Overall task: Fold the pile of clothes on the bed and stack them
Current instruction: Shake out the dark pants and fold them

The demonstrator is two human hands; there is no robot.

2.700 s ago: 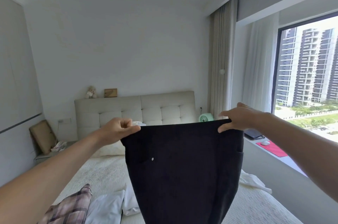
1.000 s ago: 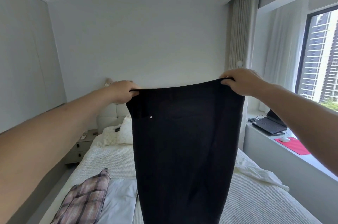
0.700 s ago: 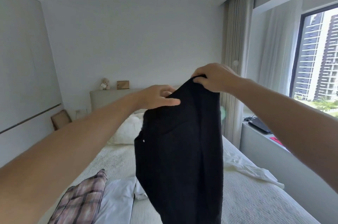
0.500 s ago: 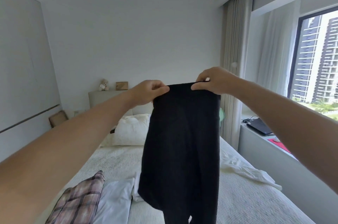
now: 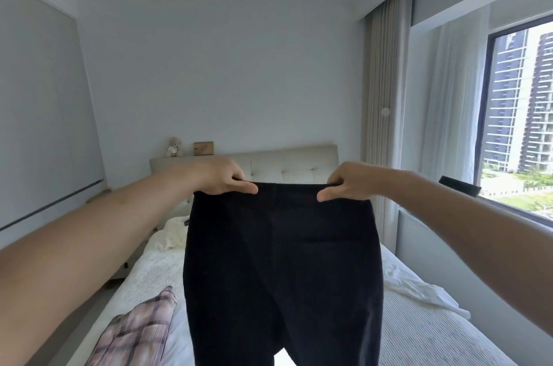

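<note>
Mid-frame, the black trousers (image 5: pixel 281 270) are being pinched at the waistband by the left hand (image 5: pixel 223 176) and right hand (image 5: pixel 348 184) (legs hanging straight down).

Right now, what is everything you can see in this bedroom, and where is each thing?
black trousers: one, black, held up by the waistband over the bed
bed: one, pale ribbed cover, below
headboard: one, beige tufted, far end
plaid garment: one, pink and grey, bed's near left
white garment: one, white, crumpled on the bed's right
cream cloth: one, cream, far left of the bed
teddy bear: one, pale, on the headboard ledge
wooden box: one, brown, beside the bear
curtains: beige and white, by the window
left hand: grips the waistband's left
right hand: grips the waistband's right
</note>
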